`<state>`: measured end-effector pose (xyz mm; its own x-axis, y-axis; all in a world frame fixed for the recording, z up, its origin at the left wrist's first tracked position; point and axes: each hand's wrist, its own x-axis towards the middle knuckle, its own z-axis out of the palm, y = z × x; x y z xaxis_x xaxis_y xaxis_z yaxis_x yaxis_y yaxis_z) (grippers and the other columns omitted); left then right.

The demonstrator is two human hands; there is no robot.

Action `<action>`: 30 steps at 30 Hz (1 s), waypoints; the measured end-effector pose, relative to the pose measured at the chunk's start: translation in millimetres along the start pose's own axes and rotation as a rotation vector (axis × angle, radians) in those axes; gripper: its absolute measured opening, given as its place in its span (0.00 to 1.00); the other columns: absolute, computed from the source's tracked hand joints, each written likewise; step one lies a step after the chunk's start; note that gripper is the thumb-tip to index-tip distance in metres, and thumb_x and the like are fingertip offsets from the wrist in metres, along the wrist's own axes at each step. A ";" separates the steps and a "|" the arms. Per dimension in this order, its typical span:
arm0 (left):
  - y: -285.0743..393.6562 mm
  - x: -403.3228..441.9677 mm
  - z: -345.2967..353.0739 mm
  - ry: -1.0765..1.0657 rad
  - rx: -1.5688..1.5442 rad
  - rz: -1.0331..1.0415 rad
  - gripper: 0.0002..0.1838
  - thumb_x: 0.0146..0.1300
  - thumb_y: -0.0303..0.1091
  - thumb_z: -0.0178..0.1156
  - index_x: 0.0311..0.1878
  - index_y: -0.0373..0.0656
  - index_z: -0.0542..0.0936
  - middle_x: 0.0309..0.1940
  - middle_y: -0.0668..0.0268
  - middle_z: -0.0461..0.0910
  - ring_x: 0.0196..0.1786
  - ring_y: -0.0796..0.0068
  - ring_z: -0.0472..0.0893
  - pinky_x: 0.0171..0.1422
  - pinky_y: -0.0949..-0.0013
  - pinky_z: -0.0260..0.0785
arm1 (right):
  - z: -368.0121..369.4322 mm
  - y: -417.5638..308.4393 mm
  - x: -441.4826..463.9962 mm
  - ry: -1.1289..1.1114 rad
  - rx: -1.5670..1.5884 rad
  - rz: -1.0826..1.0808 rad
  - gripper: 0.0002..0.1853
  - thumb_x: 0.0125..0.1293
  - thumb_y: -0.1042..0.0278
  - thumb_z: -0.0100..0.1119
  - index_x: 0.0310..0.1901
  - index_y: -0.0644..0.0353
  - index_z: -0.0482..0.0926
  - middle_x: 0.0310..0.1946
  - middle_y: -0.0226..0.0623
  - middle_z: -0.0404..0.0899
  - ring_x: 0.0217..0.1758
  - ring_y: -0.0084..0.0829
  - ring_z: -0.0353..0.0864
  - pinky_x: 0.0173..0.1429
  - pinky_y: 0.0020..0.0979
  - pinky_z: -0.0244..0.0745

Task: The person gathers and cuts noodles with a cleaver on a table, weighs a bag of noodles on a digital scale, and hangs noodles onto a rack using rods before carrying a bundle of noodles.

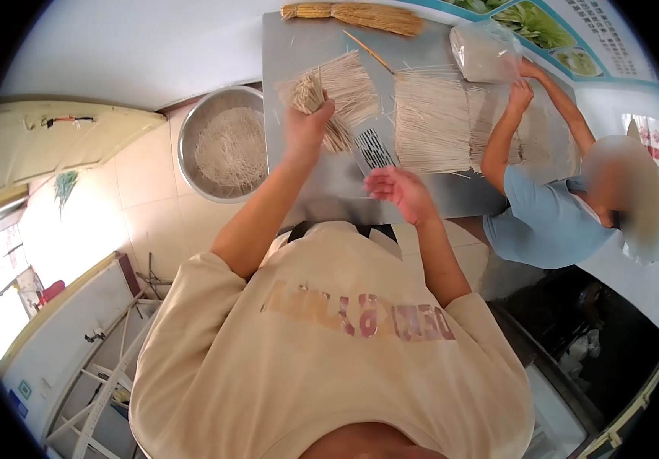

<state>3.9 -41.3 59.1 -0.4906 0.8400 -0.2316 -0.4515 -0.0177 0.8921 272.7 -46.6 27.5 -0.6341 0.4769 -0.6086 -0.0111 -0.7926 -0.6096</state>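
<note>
A bundle of dried noodles (336, 135) is gripped in my left hand (310, 128), its ends sticking out above and below the fist. Behind it, a loose pile of noodles (348, 84) lies on the metal table (337, 183). My right hand (402, 191) is open, fingers stretched toward the left, near the table's front edge. Just beyond its fingertips lies a clear sheet or bag with black stripes (375, 149); whether they touch it I cannot tell. To the right, a wide layer of noodles (430, 122) is spread out.
A metal basin (185, 149) with noodle pieces stands left of the table. A straw brush (356, 15) and a thin stick (367, 51) lie toward the back. On the right, a co-worker in a blue shirt (547, 222) handles a clear plastic bag (486, 52).
</note>
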 end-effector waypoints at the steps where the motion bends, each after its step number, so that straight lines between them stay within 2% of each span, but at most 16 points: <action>1: 10.7 -3.9 5.0 0.007 0.072 -0.022 0.10 0.59 0.24 0.66 0.44 0.39 0.79 0.38 0.71 0.80 0.44 0.81 0.79 0.49 0.72 0.71 | 18.4 -5.6 3.7 -0.109 0.100 0.058 0.30 0.75 0.43 0.47 0.58 0.68 0.76 0.53 0.47 0.82 0.62 0.38 0.79 0.61 0.40 0.77; 4: 26.7 -32.5 15.1 -0.277 0.359 0.153 0.12 0.56 0.24 0.66 0.44 0.41 0.79 0.38 0.67 0.80 0.45 0.72 0.80 0.50 0.69 0.72 | 70.4 -26.2 15.2 -0.296 0.288 0.144 0.41 0.74 0.31 0.38 0.59 0.69 0.75 0.55 0.49 0.80 0.62 0.40 0.79 0.63 0.42 0.76; 6: 36.5 -45.2 26.3 -0.572 0.621 0.760 0.19 0.46 0.25 0.71 0.43 0.41 0.79 0.38 0.63 0.80 0.43 0.60 0.80 0.50 0.62 0.73 | 69.9 -33.7 32.9 -0.376 0.374 0.182 0.44 0.72 0.28 0.35 0.61 0.70 0.74 0.56 0.50 0.80 0.62 0.40 0.78 0.64 0.43 0.75; 8: 24.9 -45.5 32.3 -0.904 0.737 1.112 0.18 0.44 0.25 0.67 0.42 0.43 0.78 0.41 0.60 0.78 0.47 0.56 0.79 0.56 0.59 0.74 | 53.2 -33.7 61.6 -0.274 0.503 0.049 0.50 0.69 0.23 0.34 0.67 0.70 0.68 0.59 0.53 0.77 0.65 0.43 0.76 0.69 0.43 0.71; 9: 18.3 -46.4 30.6 -1.055 1.005 1.213 0.14 0.47 0.28 0.62 0.40 0.43 0.78 0.41 0.64 0.78 0.50 0.59 0.79 0.60 0.60 0.71 | 72.8 -63.3 45.1 -0.297 0.441 0.212 0.50 0.68 0.23 0.39 0.69 0.70 0.64 0.57 0.53 0.78 0.62 0.44 0.77 0.70 0.41 0.69; 12: 6.8 -42.6 29.7 -1.332 1.227 1.339 0.11 0.50 0.30 0.57 0.39 0.44 0.77 0.39 0.65 0.78 0.54 0.61 0.77 0.66 0.60 0.67 | 52.8 -72.1 67.3 -0.478 0.157 0.044 0.51 0.69 0.25 0.41 0.72 0.71 0.59 0.56 0.53 0.78 0.62 0.39 0.77 0.69 0.38 0.70; 13: 5.3 -37.8 28.6 -1.401 1.321 1.359 0.13 0.53 0.30 0.56 0.43 0.44 0.78 0.44 0.66 0.79 0.59 0.61 0.75 0.70 0.59 0.63 | 53.4 -76.6 69.4 -0.432 0.082 0.022 0.41 0.68 0.42 0.59 0.69 0.71 0.64 0.47 0.47 0.81 0.53 0.36 0.81 0.65 0.36 0.74; 16: 7.3 -41.5 20.4 -1.184 1.149 1.495 0.19 0.55 0.32 0.56 0.52 0.46 0.78 0.51 0.65 0.79 0.62 0.60 0.74 0.71 0.56 0.63 | 44.9 -88.3 78.6 -0.340 -0.171 0.026 0.33 0.64 0.57 0.67 0.64 0.69 0.70 0.39 0.40 0.82 0.43 0.33 0.83 0.60 0.35 0.78; 17: 13.7 -45.8 10.9 -1.243 1.197 1.409 0.29 0.53 0.33 0.62 0.62 0.48 0.73 0.60 0.64 0.76 0.66 0.59 0.72 0.75 0.55 0.60 | 45.4 -87.1 74.7 -0.252 -0.106 0.000 0.21 0.60 0.70 0.68 0.53 0.66 0.76 0.34 0.38 0.82 0.40 0.30 0.84 0.43 0.30 0.82; 18: 10.9 -46.1 -5.0 -1.262 1.191 1.401 0.29 0.53 0.33 0.62 0.62 0.48 0.73 0.60 0.64 0.76 0.66 0.59 0.72 0.75 0.55 0.60 | 43.0 -80.6 71.7 -0.246 -0.089 0.000 0.21 0.60 0.70 0.68 0.53 0.66 0.76 0.34 0.38 0.82 0.40 0.30 0.84 0.43 0.30 0.82; 20: 0.6 -42.3 -32.8 -1.085 1.186 0.696 0.39 0.50 0.35 0.72 0.68 0.49 0.68 0.65 0.63 0.72 0.70 0.60 0.69 0.77 0.56 0.57 | 39.3 -67.6 68.3 -0.066 -0.117 -0.168 0.17 0.57 0.74 0.71 0.49 0.64 0.79 0.33 0.35 0.82 0.41 0.29 0.83 0.44 0.31 0.81; 21: 3.7 -38.3 -30.7 -1.103 1.191 0.688 0.39 0.50 0.35 0.72 0.68 0.49 0.68 0.65 0.63 0.72 0.70 0.60 0.69 0.77 0.56 0.57 | 39.9 -60.2 65.4 -0.070 -0.193 -0.254 0.16 0.55 0.76 0.72 0.45 0.62 0.81 0.35 0.32 0.83 0.41 0.27 0.83 0.46 0.31 0.80; 23: 10.5 -26.9 -25.4 -0.547 0.835 0.113 0.45 0.48 0.38 0.79 0.70 0.47 0.67 0.67 0.61 0.70 0.71 0.59 0.68 0.76 0.58 0.59 | 41.4 -42.3 59.1 -0.056 -0.251 -0.321 0.15 0.55 0.75 0.73 0.45 0.62 0.81 0.36 0.31 0.83 0.41 0.27 0.84 0.47 0.30 0.79; 26: -8.1 -15.3 -10.8 -0.785 0.609 0.226 0.48 0.43 0.43 0.82 0.69 0.45 0.69 0.62 0.58 0.73 0.68 0.59 0.70 0.70 0.59 0.65 | 41.9 -22.1 55.8 -0.046 -0.334 -0.369 0.18 0.56 0.73 0.72 0.48 0.61 0.81 0.42 0.35 0.85 0.47 0.30 0.84 0.53 0.32 0.78; 28: -13.4 -20.1 -2.2 -0.882 0.596 0.066 0.46 0.44 0.44 0.81 0.68 0.48 0.72 0.64 0.57 0.71 0.70 0.57 0.68 0.73 0.57 0.61 | 34.3 -10.0 57.9 0.019 -0.828 -0.423 0.22 0.56 0.73 0.70 0.54 0.58 0.80 0.51 0.39 0.83 0.56 0.37 0.81 0.59 0.34 0.75; 30: -40.8 -19.4 -6.3 -1.044 0.871 0.310 0.44 0.44 0.45 0.81 0.68 0.54 0.74 0.69 0.59 0.68 0.72 0.55 0.65 0.76 0.55 0.57 | 23.8 1.0 59.7 0.026 -1.073 -0.460 0.24 0.56 0.72 0.69 0.57 0.56 0.80 0.55 0.40 0.82 0.61 0.41 0.78 0.63 0.35 0.73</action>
<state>27.2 -60.2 24.8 0.4658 0.8824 0.0665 0.3644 -0.2598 0.8943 216.5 -27.9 2.6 -0.7239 0.6535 -0.2212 0.4313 0.1783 -0.8844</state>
